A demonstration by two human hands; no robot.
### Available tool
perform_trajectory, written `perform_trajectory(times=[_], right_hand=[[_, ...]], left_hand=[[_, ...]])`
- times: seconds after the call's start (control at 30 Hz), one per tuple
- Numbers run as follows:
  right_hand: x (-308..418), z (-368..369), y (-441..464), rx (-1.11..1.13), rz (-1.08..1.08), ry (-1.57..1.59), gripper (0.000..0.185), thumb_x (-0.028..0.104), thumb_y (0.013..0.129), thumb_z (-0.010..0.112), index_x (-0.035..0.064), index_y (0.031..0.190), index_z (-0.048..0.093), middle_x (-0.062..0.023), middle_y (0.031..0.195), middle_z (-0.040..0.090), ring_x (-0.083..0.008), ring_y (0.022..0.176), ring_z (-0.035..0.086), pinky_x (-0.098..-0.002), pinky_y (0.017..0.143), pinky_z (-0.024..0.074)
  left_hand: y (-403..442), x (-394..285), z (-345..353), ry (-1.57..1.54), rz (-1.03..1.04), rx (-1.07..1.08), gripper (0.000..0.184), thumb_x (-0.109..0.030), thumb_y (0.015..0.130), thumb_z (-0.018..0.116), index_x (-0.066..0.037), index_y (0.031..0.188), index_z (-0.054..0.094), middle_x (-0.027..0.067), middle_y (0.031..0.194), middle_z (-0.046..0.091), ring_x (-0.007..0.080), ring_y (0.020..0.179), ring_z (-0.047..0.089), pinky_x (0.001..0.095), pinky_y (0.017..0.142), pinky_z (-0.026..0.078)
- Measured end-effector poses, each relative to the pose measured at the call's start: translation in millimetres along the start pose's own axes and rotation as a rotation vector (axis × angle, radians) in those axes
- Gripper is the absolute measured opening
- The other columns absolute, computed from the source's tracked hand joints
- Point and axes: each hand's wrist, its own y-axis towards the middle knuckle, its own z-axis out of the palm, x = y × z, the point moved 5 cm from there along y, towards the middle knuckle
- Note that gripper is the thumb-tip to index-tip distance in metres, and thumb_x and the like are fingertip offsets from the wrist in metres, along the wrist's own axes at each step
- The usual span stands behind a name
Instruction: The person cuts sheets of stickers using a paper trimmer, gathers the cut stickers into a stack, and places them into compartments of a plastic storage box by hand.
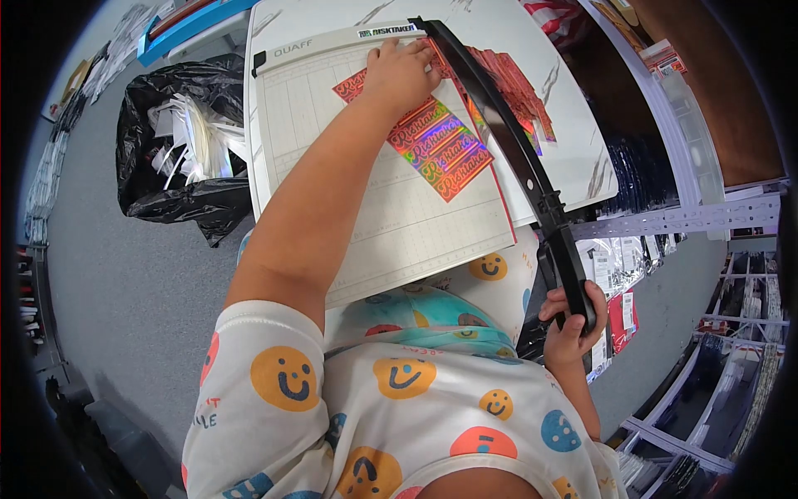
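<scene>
A paper cutter point(312, 166) with a pale gridded board lies at a slant on the white table. On its upper part rests a shiny red and rainbow sticker sheet point(449, 154) printed "Risktaker". My left hand point(403, 75) lies on the sheet near the top ruler, fingers slightly apart, covering part of it. Beside the board's right edge, the long black cutter arm point(490, 100) slants down to its handle, and my right hand point(573, 320) is wrapped round that handle. Red printed strips point(515, 91) lie in a pile beyond the cutter arm.
A black bin bag point(179, 141) holding white paper offcuts stands left of the table point(573, 166). Shelving with packed items point(740, 333) is at the right. A blue-edged box point(187, 29) is at the upper left. Labelled packages point(619, 266) lie behind my right hand.
</scene>
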Motion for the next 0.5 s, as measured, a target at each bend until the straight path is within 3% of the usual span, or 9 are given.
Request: perform_trajectory(times=[0.33,0.5], right_hand=[[-22.9,1.0,-15.2,-0.005,0.009,-0.014,0.049,0.036,0.086,0.042,-0.002,0.115,0.033,-0.0195,0.078,0.055,-0.0163,0.051,0.054,-0.027,0.054,0.0443],[30.5,-5.7,29.8,0.002,0.032,0.057,0.051,0.036,0.085,0.045,-0.0056,0.114,0.036,-0.0158,0.074,0.056,-0.0147,0.053,0.054,-0.0267,0.056,0.0447]], left_hand=[[2.0,-0.8,1.4,-0.031,0.002,-0.027,0.042,-0.036,0.077,0.045,-0.014,0.112,0.052,-0.0006,0.121,0.045,0.0285,0.115,0.034,0.0456,0.092,0.027],[0.1,-4.0,-8.7,-0.046,0.01,-0.065,0.034,-0.031,0.073,0.052,-0.013,0.102,0.056,0.0044,0.115,0.049,0.0284,0.108,0.041,0.0437,0.089,0.032]])
